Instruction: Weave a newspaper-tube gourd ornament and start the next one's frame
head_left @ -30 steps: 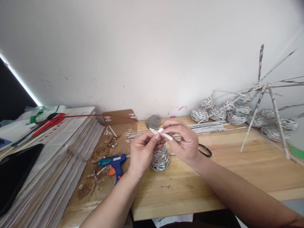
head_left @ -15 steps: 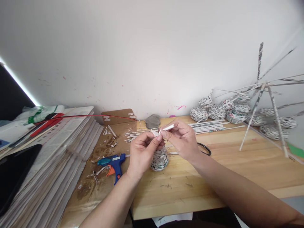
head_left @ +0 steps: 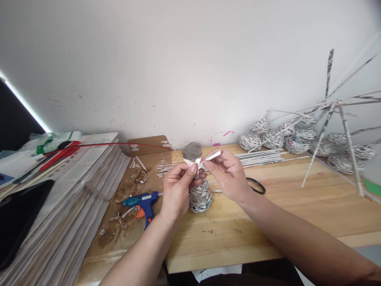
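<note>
– Where's the woven piece (head_left: pixel 200 198)?
– Near six o'clock from centre, neck part-hidden where the left hand (head_left: pixel 176 191) pinches it.
– Right hand (head_left: pixel 228 174)?
– Clamped on a paper strip (head_left: pixel 215 155) pointing to two o'clock

The bare left hand (head_left: pixel 177 188) pinches, thumb uppermost; just right of it, the bare right hand (head_left: pixel 228 176) pinches too, both bare forearms (head_left: pixel 293 232) slanting inward.

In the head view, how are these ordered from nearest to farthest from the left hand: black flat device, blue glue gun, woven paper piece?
1. Woven paper piece: held near its top by the left hand.
2. Blue glue gun: to the hand's left.
3. Black flat device: far left, at the picture's edge.
</note>
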The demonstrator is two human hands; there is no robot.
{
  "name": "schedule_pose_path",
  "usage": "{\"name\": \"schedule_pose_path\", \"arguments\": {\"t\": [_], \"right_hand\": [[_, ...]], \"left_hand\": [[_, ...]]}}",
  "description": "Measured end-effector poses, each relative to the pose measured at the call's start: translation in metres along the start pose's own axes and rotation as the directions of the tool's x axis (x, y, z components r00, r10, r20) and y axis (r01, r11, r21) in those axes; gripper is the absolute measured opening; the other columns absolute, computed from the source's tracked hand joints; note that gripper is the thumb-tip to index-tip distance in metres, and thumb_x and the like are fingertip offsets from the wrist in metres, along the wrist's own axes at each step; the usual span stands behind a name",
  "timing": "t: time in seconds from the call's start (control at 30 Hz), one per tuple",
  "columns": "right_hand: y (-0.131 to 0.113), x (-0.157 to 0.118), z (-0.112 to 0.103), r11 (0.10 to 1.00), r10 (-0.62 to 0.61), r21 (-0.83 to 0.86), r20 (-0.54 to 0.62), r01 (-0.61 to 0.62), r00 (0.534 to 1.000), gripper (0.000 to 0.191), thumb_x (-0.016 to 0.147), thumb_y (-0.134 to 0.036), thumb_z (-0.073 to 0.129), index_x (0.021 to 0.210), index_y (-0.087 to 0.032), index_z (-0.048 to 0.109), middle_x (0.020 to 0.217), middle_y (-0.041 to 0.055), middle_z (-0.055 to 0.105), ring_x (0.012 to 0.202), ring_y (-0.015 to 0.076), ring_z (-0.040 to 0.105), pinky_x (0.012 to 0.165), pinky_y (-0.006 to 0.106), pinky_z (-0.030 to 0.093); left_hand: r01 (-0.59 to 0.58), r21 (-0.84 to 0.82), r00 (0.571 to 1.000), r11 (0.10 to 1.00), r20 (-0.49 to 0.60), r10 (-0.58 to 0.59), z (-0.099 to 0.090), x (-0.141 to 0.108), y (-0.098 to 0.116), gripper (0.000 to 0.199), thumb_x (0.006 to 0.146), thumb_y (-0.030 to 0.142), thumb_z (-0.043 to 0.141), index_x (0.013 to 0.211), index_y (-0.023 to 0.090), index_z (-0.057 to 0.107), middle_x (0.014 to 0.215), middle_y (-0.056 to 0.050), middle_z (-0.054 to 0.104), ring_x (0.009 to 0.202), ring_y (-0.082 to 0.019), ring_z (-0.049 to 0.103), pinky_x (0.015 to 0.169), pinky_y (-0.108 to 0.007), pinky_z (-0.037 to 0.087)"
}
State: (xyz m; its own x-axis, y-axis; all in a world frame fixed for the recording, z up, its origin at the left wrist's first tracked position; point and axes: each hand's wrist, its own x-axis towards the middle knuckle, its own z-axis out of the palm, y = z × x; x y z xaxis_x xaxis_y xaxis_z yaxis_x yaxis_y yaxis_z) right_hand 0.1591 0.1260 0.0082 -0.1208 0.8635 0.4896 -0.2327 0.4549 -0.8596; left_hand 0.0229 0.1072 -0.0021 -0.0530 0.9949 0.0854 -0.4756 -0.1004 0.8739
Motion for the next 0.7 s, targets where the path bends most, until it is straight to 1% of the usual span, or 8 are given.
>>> {"name": "schedule_pose_path", "arguments": {"t": [0.07,0.2,0.33,0.43,0.57,0.63,0.7], "right_hand": [[-0.002,0.001,0.000,0.999,0.024,0.021,0.007,-0.025,1.000,0.013,0.087,-0.030,0.071,0.086,-0.022,0.061,0.084,0.0006,0.069,0.074,0.0128,0.065,0.068,0.027,0.055],[-0.005,0.001,0.001,0.997,0.051,0.064,0.031,-0.053,0.998,0.020,0.085,-0.035,0.073,0.086,-0.022,0.058,0.089,0.0013,0.070,0.073,0.0128,0.064,0.067,0.028,0.055],[-0.003,0.001,0.001,0.989,0.089,0.113,0.047,-0.094,0.995,0.021,0.085,-0.035,0.074,0.086,-0.022,0.057,0.086,0.0003,0.070,0.067,0.0116,0.063,0.066,0.028,0.055],[0.001,0.003,0.000,0.971,0.145,0.186,0.055,-0.152,0.988,0.022,0.083,-0.035,0.075,0.086,-0.022,0.058,0.084,-0.0010,0.069,0.065,0.0109,0.062,0.065,0.027,0.054],[0.007,0.006,0.000,0.917,0.225,0.318,0.081,-0.239,0.971,0.022,0.079,-0.034,0.079,0.085,-0.022,0.062,0.086,-0.0014,0.068,0.067,0.0096,0.059,0.063,0.024,0.051],[0.010,0.007,-0.001,0.881,0.270,0.374,0.107,-0.291,0.957,0.021,0.078,-0.034,0.080,0.086,-0.022,0.065,0.085,-0.0017,0.066,0.066,0.0088,0.057,0.061,0.023,0.049],[0.012,0.007,-0.002,0.843,0.322,0.409,0.135,-0.348,0.937,0.023,0.076,-0.034,0.082,0.088,-0.022,0.068,0.080,-0.0023,0.064,0.063,0.0084,0.055,0.058,0.022,0.048]], "left_hand": [[0.003,-0.003,1.000,1.000,-0.002,-0.003,0.001,0.000,0.000,0.025,0.070,0.035,0.085,0.075,0.016,0.069,0.074,-0.002,0.073,0.067,-0.014,0.071,0.058,-0.018,0.055],[0.016,0.008,1.000,1.000,-0.013,-0.016,0.002,0.000,0.001,0.027,0.069,0.035,0.085,0.077,0.015,0.070,0.075,-0.003,0.074,0.067,-0.013,0.071,0.058,-0.018,0.055],[0.046,-0.024,0.999,0.999,-0.021,-0.047,0.001,0.000,0.002,0.031,0.066,0.033,0.087,0.083,0.016,0.068,0.074,-0.002,0.073,0.065,-0.012,0.069,0.058,-0.018,0.054],[0.069,-0.042,0.998,0.997,0.010,-0.068,0.000,0.000,0.003,0.031,0.066,0.033,0.088,0.081,0.016,0.066,0.076,-0.002,0.073,0.066,-0.011,0.068,0.060,-0.017,0.054],[0.093,-0.077,0.995,0.993,0.049,-0.089,-0.001,0.002,0.003,0.032,0.065,0.032,0.089,0.081,0.017,0.066,0.080,0.001,0.069,0.068,-0.009,0.066,0.062,-0.017,0.055],[0.103,-0.093,0.991,0.990,0.092,-0.094,-0.002,0.003,0.003,0.031,0.066,0.031,0.088,0.082,0.017,0.067,0.081,0.001,0.068,0.069,-0.008,0.065,0.062,-0.017,0.055],[0.122,-0.091,0.982,0.988,0.159,-0.107,-0.004,0.004,0.003,0.028,0.069,0.031,0.087,0.084,0.017,0.068,0.081,0.001,0.067,0.070,-0.008,0.064,0.062,-0.016,0.054]]}}
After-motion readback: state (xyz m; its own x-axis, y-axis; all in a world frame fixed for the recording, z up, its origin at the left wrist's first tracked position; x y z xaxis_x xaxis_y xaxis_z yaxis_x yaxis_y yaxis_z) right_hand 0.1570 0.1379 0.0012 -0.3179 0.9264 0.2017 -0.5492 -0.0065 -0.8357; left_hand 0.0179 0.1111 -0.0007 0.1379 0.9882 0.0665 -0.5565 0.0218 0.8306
